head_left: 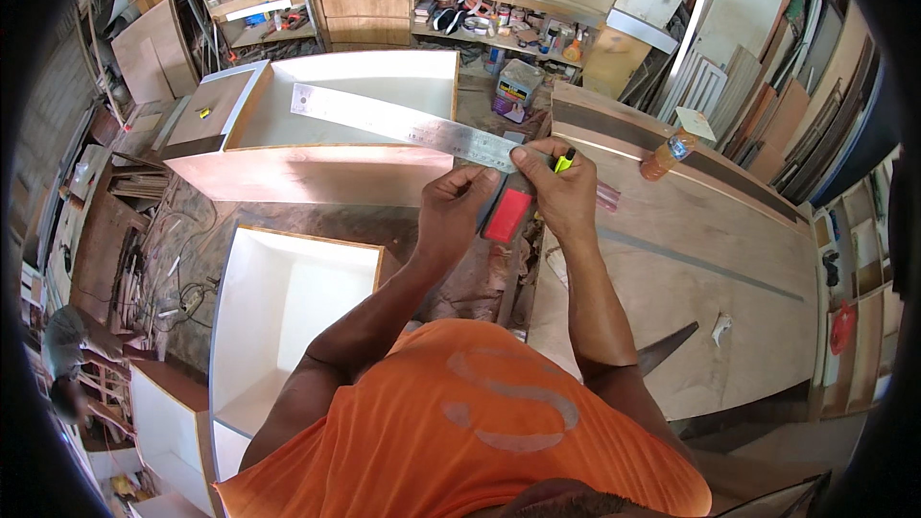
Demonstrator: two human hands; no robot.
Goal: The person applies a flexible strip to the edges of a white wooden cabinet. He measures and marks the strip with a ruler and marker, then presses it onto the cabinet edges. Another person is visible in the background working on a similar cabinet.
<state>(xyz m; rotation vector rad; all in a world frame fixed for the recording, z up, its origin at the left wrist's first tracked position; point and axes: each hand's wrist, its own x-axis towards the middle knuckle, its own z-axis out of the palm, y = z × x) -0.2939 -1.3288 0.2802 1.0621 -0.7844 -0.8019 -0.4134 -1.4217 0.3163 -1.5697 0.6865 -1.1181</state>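
A metal ruler (403,125) slants out in front of me over the open white-lined cabinet box, raised above it. My right hand (561,187) pinches its near end between thumb and fingers. A yellow-green, dark-tipped pen or marker (565,161) sticks out from the same hand. Closed at the ruler's near end, my left hand (456,216) has thumb and fingertip on its edge. Just below and between the hands shows a red rectangular piece (508,216) beside dark strips; I cannot tell whether a hand holds it.
A plywood-topped bench (700,288) at right bears a bottle of amber liquid (667,155) and a dark tapering blade (667,350). Cabinet boxes (312,177) (297,317) stand ahead and left. A plastic tub (516,91) sits beyond. Another person (72,355) bends at far left.
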